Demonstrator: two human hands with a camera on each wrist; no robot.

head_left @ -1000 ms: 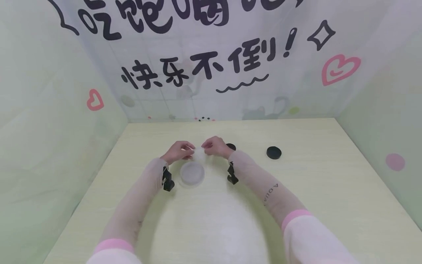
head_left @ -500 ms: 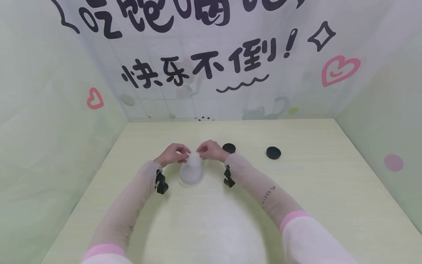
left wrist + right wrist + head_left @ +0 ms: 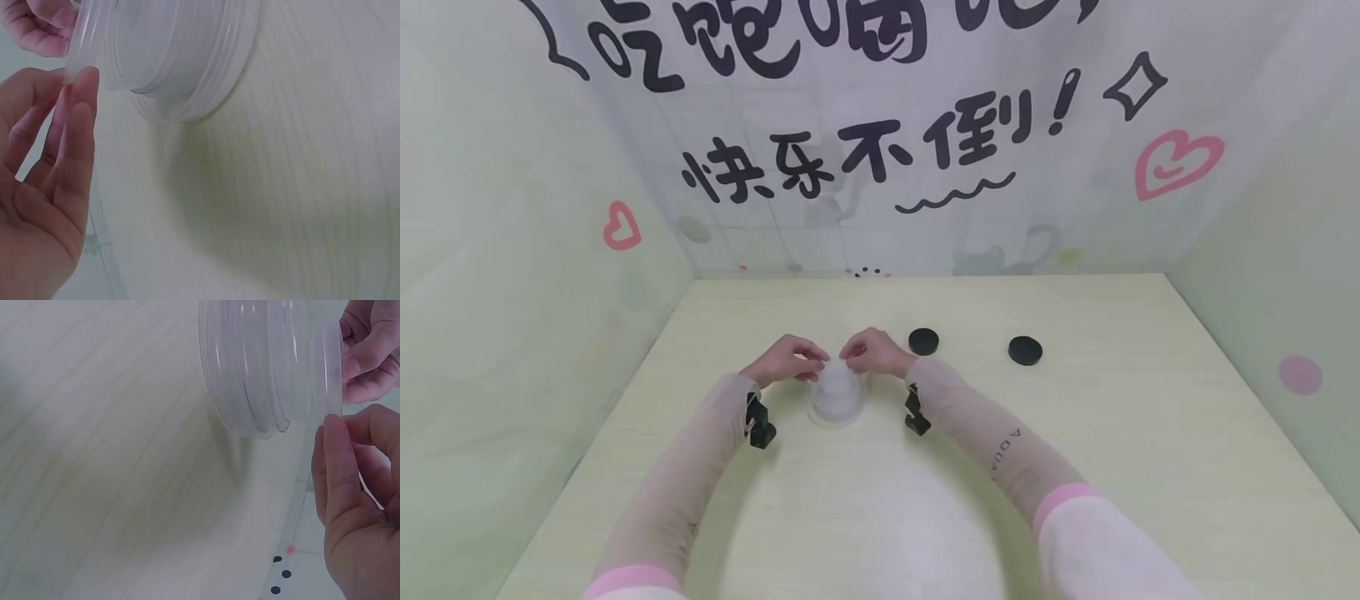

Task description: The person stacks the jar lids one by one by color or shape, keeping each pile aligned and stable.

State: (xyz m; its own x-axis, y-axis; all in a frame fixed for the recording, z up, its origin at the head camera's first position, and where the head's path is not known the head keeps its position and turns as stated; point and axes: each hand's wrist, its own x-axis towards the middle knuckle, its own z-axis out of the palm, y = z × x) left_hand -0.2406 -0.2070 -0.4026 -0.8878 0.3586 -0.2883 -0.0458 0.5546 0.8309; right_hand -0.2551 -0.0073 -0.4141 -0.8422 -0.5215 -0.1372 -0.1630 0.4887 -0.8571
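Fingertips and thumb of my left hand [image 3: 785,360] pinch one side of a small, shallow, round clear plastic piece [image 3: 87,40]. From the opposite side my right hand [image 3: 877,353] pinches the same piece. It is held level over a stack of wider clear round plastic pieces [image 3: 837,407], which narrows upward from a broad rimmed base on the table. In the right wrist view, the held piece [image 3: 328,365] overlaps the narrow upper end of the stack [image 3: 247,365]. Both thumbs and forefingers sit at its rim.
Two black round discs [image 3: 923,341] lie flat on the pale wood-grain table [image 3: 910,517], to the right of my right hand; the farther disc [image 3: 1025,351] is well apart from the stack. A printed cloth wall [image 3: 880,237] rises behind the table, with cloth on both sides.
Both hands have come toward me and slightly left with the held plastic piece, from behind the wide clear piece to over it. The nearer black disc now shows fully.
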